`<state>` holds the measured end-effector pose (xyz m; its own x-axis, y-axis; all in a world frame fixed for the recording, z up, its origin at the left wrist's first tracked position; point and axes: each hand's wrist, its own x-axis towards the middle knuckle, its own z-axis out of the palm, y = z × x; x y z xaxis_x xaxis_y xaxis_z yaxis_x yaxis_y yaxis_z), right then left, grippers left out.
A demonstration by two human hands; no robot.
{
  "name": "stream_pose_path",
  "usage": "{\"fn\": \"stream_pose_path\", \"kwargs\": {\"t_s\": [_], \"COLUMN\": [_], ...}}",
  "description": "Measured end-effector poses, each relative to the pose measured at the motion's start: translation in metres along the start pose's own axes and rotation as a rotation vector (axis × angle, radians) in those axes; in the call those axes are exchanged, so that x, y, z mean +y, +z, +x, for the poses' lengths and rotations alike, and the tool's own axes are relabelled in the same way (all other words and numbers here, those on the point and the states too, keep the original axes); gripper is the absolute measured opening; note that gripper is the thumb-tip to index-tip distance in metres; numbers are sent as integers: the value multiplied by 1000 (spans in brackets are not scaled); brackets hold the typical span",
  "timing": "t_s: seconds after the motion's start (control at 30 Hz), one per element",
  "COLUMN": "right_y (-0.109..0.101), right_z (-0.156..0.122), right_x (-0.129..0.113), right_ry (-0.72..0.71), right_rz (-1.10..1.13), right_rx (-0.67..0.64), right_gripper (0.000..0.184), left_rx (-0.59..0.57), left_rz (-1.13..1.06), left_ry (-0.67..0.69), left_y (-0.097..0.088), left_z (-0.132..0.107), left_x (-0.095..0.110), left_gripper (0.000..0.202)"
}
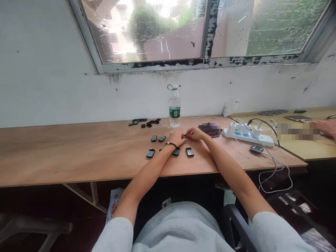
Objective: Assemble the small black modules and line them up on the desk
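Note:
A small black device with a grey face lies between my two hands, mostly covered by fingers. My left hand, with a dark band at the wrist, is closed around its left side. Fingertips of my right hand are pinched together at its upper right edge; whatever finer part they may hold is too small to see. Similar devices lie nearby: an upper left one, its neighbour, a lower left one, one below my wrist and one further right. Another is mostly hidden by my left forearm.
Behind my hands stands a water bottle, with small black parts to its left. On the right are a dark flat box, a white power strip with trailing cables and a black mouse-like object. Another person's hand shows far right.

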<state>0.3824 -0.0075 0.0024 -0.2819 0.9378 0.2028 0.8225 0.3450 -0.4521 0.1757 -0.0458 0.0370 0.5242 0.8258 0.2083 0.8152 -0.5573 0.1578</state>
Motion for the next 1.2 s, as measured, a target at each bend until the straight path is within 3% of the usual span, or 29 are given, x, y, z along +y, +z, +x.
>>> {"fn": "stream_pose_path", "kwargs": {"t_s": [0.3, 0.57, 0.8, 1.2], "right_y": [-2, 14, 14, 15], "right_z": [-1, 7, 5, 5], "right_x": [-1, -6, -9, -5], "right_ry": [57, 66, 31, 51], "right_rz": [100, 262, 225, 229], "right_rx": [80, 369, 260, 227], "right_gripper": [18, 16, 14, 16], "left_rx": [62, 32, 21, 23], "left_rz": [37, -62, -102, -101], "left_ry": [-28, 8, 12, 3], "left_y": [14, 17, 15, 15], "left_z": [10, 15, 15, 13], "left_x": [1, -3, -6, -5], "left_gripper": [31, 16, 13, 15]}}
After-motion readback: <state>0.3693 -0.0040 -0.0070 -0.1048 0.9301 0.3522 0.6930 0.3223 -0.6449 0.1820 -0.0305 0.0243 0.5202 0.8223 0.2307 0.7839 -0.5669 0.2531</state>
